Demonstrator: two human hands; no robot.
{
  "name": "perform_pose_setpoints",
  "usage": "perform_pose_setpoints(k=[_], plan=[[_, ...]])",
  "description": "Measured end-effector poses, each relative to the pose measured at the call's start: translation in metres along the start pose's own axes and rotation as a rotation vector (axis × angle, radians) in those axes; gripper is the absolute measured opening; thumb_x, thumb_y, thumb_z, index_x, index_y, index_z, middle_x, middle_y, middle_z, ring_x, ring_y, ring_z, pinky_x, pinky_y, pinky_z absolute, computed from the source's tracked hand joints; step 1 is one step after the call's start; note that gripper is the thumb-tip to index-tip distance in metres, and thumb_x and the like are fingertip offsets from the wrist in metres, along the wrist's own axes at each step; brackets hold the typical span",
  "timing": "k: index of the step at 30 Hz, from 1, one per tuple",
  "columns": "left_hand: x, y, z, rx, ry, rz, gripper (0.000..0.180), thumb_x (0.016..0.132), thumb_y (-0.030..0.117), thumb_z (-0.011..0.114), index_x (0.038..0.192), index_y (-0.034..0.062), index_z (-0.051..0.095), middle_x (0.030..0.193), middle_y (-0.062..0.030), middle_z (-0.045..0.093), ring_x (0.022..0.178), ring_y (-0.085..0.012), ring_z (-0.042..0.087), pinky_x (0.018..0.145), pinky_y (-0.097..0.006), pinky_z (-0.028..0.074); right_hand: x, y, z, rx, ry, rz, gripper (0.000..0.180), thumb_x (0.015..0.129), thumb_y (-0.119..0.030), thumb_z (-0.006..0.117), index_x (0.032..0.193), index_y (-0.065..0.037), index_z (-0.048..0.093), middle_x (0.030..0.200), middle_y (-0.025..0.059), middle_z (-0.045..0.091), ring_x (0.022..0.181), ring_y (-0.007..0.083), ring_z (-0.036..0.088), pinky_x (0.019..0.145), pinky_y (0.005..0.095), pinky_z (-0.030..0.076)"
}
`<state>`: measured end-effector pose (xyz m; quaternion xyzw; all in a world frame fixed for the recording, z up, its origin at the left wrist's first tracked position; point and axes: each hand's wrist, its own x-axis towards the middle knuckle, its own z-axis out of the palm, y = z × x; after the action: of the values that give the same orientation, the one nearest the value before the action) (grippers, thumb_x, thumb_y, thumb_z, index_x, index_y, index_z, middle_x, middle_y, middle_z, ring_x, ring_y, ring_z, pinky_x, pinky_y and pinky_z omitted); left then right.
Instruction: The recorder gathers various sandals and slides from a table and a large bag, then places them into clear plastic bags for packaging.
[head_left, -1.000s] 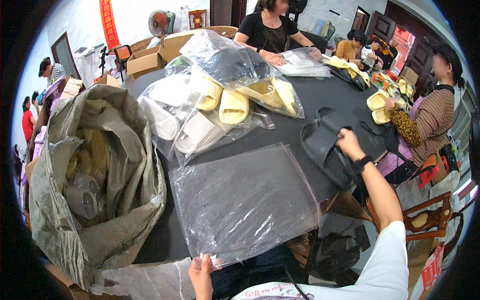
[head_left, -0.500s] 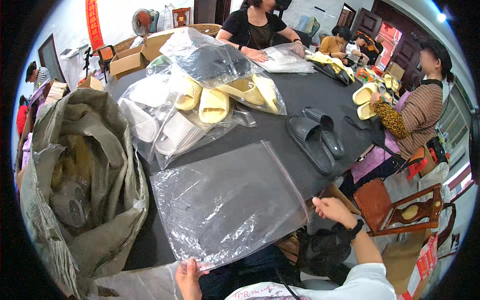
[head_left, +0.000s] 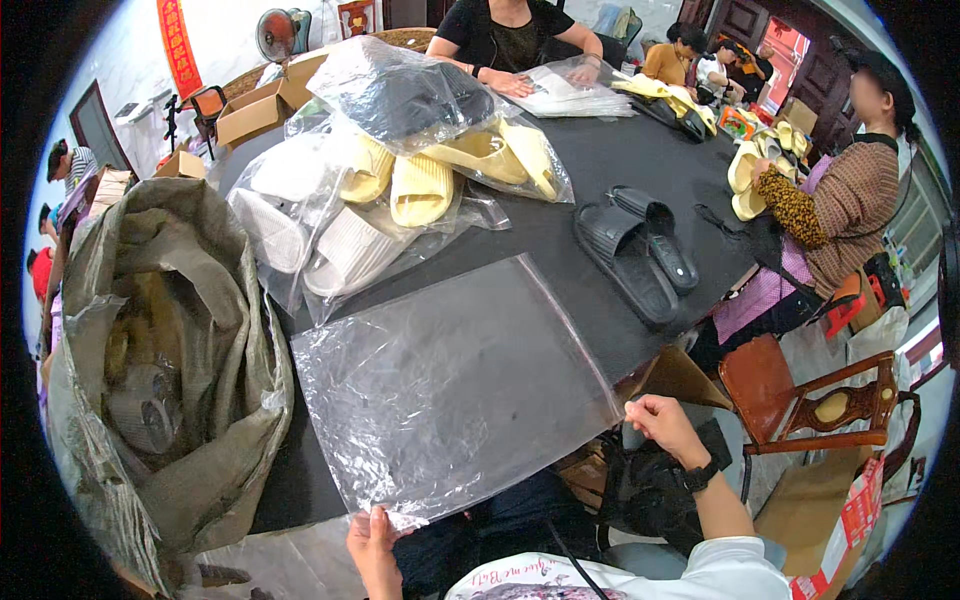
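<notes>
A large clear plastic zip bag [head_left: 450, 370] is spread flat over the dark tabletop before me, its zip strip along the right edge. My left hand [head_left: 375, 550] is closed on the bag's near-left corner, thumb on top. At the near-right corner my right hand [head_left: 665, 428] has thumb and forefinger pinched at the bag's edge. Beyond the bag lies a pair of black slides [head_left: 635, 250]. Bagged slippers are piled at the far left: white slides [head_left: 350, 250], yellow slides [head_left: 420, 190] and a dark bagged pair [head_left: 425, 105] on top.
A big woven sack [head_left: 255, 400] with a bagged slipper inside stands open at left. Across the table [head_left: 560, 165] a person handles flat plastic bags [head_left: 575, 92]. Another person at right holds yellow slippers [head_left: 743, 180]. A wooden chair [head_left: 800, 395] stands at right, cardboard boxes [head_left: 255, 120] behind.
The view has shifted slightly, and the bag lies a little higher in it. Both hands keep near the same corners. The person at right has moved a hand on the yellow slippers.
</notes>
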<state>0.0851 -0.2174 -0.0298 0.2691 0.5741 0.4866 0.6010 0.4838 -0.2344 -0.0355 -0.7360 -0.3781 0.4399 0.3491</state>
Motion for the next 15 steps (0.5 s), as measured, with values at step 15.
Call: perform_pose_setpoints(k=[15], plan=[[0.02,0.027,0.0,0.209,-0.055,0.136,0.014,0.086,0.014,0.059,0.086,0.0002,0.055,0.071,-0.0022,0.053,0.065,-0.0109,0.052,0.059,-0.027,0.046,0.015,-0.046,0.021,0.208,-0.026,-0.09,0.023,0.087,-0.022,0.057,0.088,0.0,0.062,0.075,0.0033,0.062,0.06,0.0082,0.056,0.058,0.0196,0.044]])
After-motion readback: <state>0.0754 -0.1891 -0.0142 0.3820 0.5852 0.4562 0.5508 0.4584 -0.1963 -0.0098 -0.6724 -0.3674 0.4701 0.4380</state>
